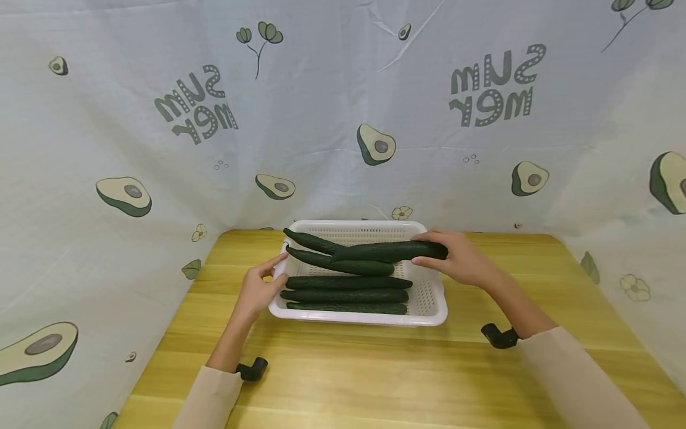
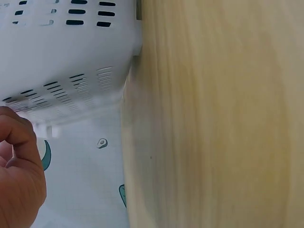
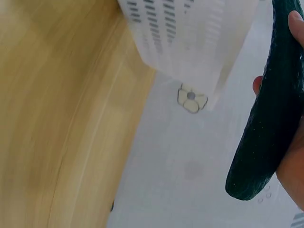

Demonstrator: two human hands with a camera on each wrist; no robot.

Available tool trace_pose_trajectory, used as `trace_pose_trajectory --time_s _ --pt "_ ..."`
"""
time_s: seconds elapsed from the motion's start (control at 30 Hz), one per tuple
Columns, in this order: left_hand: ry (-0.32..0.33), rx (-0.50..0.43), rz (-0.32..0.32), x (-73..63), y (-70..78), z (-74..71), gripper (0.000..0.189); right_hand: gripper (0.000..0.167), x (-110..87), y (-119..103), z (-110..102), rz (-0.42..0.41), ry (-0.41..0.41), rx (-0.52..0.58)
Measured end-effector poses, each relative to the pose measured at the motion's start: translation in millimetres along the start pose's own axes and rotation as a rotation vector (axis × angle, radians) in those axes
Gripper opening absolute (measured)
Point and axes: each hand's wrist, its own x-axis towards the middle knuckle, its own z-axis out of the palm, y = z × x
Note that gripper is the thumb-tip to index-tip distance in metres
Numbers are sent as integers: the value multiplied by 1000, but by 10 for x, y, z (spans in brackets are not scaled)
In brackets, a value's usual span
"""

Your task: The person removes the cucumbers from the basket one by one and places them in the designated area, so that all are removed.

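A white plastic basket (image 1: 358, 319) with slotted walls holds several dark green cucumbers. My right hand (image 1: 455, 256) grips the right end of one cucumber (image 1: 380, 251) at the back right of the basket; in the right wrist view that cucumber (image 3: 268, 118) lies across the palm, its blunt end free. Its other end overlaps two curved cucumbers at the back left, an upper one (image 1: 313, 241) and a lower one (image 1: 359, 267). At the basket's left rim, my left hand (image 1: 261, 289) pinches the edge between thumb and fingers. Three straight cucumbers (image 1: 345, 296) lie side by side along the front.
The basket stands toward the back of a wooden table (image 1: 343, 375). Behind and on both sides hangs a pale cloth (image 1: 321, 119) printed with avocados, flowers and mirrored lettering. Each wrist wears a black mount, the left one (image 1: 252, 369) and the right one (image 1: 499, 336).
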Motion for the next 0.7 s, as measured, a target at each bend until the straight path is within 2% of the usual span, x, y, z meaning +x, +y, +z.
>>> trace_pose_trajectory --time_s 0.2,0.47,0.7 --pt "-18 -56 -14 -16 -7 3 51 44 -169 164 -162 9 20 -26" --pt "-54 -120 -48 3 -53 28 54 46 -442 461 -360 92 24 -90" --pt "-43 -157 -65 10 -62 16 55 51 -657 728 -535 164 16 -19"
